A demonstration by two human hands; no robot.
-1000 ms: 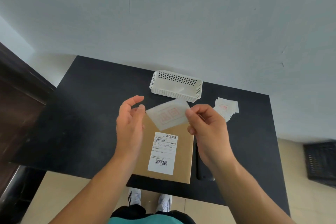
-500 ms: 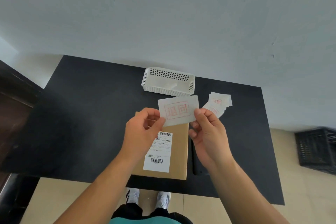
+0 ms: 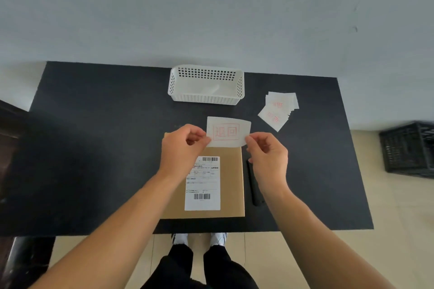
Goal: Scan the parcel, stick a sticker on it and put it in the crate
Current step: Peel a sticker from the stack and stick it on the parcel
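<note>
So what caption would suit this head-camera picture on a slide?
Both hands, left and right, hold a red-stamped sticker above the labelled cardboard parcel.

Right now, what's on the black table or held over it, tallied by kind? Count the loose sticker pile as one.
Parcel: 1
Held sticker: 1
Sticker pile: 1
White basket: 1
Dark slim object beside the parcel, too dark to identify: 1
Total: 5
</note>
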